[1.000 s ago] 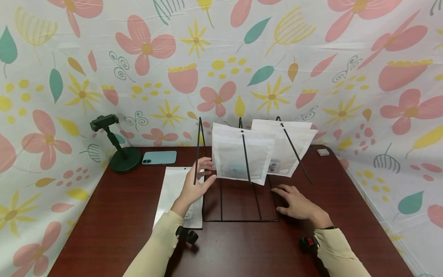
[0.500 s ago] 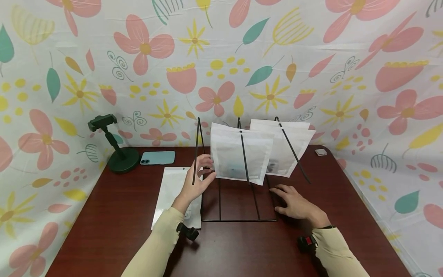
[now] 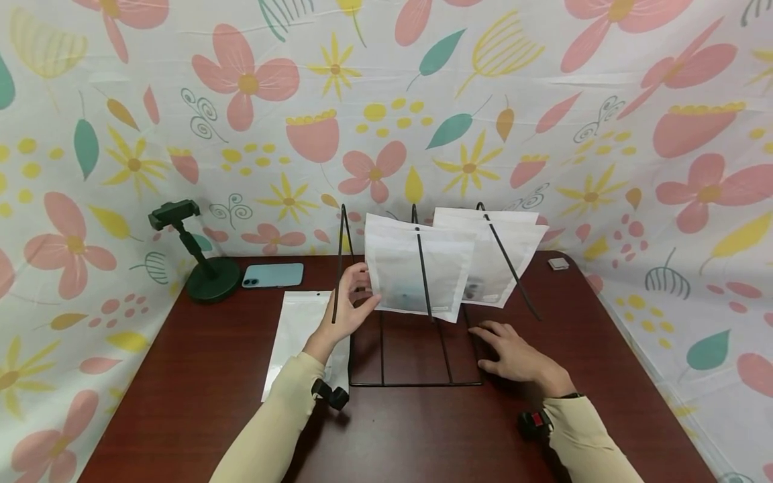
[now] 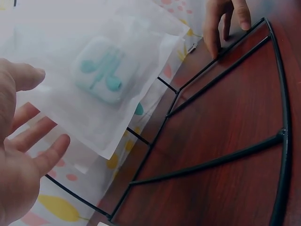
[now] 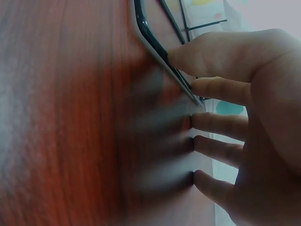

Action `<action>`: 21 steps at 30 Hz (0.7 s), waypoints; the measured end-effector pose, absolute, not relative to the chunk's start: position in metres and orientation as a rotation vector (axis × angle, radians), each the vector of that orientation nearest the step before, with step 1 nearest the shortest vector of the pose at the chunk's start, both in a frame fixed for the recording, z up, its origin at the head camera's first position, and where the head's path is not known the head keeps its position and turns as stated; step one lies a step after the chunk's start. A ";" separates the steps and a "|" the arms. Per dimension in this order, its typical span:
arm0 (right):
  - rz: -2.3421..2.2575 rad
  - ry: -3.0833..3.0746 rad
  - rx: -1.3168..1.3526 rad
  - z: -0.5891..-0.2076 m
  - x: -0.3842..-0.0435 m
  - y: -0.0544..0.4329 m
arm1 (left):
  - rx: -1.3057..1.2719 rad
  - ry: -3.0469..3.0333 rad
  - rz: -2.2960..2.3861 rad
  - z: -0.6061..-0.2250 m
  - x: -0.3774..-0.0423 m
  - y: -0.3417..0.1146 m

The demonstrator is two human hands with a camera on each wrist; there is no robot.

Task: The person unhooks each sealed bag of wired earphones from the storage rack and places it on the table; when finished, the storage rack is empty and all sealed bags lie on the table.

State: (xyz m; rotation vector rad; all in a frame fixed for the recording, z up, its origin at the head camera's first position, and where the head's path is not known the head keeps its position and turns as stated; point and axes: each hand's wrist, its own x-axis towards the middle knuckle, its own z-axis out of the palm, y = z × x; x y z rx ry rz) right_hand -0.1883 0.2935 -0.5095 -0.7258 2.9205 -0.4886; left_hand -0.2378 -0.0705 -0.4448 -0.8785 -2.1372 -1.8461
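A black wire rack (image 3: 417,384) stands on the table. Several white pouches hang on its prongs; the front one (image 3: 392,268) is on the middle prong. In the left wrist view, teal earphones (image 4: 113,84) show through a translucent pouch. My left hand (image 3: 344,312) is at that pouch's left edge, thumb in front and some fingers behind it, with no plain pinch. The left prong passes in front of this hand. My right hand (image 3: 519,359) rests fingertips-down at the rack base's right side, its thumb (image 5: 181,59) touching the base wire.
Another white pouch (image 3: 296,329) lies flat left of the rack, partly under my left arm. Behind are a light blue phone (image 3: 273,275) and a dark green phone stand (image 3: 213,278). A small whitish square object (image 3: 558,263) lies at the back right. A floral cloth (image 3: 374,100) hangs behind.
My left hand has shifted slightly at the edge of the front pouch, its fingers a little further curled. The head view has drifted slightly. My right hand stays at the rack base.
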 end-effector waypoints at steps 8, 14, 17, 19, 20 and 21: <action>-0.487 2.928 -0.734 -0.511 -0.189 0.293 | -0.950 -2.119 -1.891 -0.448 -0.243 -0.067; -0.501 2.924 -0.739 -0.511 -0.189 0.293 | -0.955 -2.110 -1.881 -0.450 -0.244 -0.062; -0.501 2.920 -0.724 -0.511 -0.189 0.293 | -0.985 -2.076 -1.881 -0.452 -0.245 -0.060; -0.490 2.925 -0.725 -0.511 -0.189 0.293 | -1.001 -2.060 -1.892 -0.453 -0.246 -0.059; -0.485 2.927 -0.727 -0.511 -0.189 0.293 | -1.006 -2.057 -1.897 -0.454 -0.247 -0.059; -0.484 2.928 -0.726 -0.511 -0.189 0.293 | -1.013 -2.052 -1.902 -0.454 -0.247 -0.058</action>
